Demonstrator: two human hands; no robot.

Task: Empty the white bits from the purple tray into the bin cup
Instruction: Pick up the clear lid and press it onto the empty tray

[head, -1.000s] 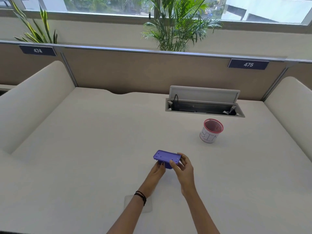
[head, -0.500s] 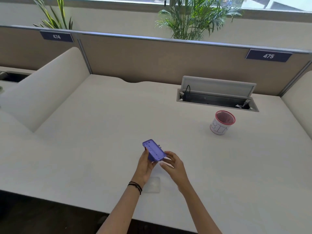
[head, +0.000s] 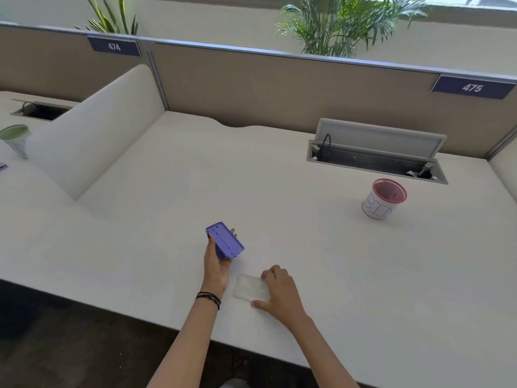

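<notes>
- Two hands are seen: the right hand [head: 281, 292] is laid with fingers spread on a clear lid [head: 249, 288] on the desk [head: 167, 191].
- The purple tray [head: 224, 241] is gripped by the left hand [head: 216, 261], just left of the lid.
- The bin cup [head: 383, 199] is stood well beyond the right hand.

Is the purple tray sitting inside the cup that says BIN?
No, the purple tray is held up in the left hand, far from the bin cup standing across the desk.
</notes>
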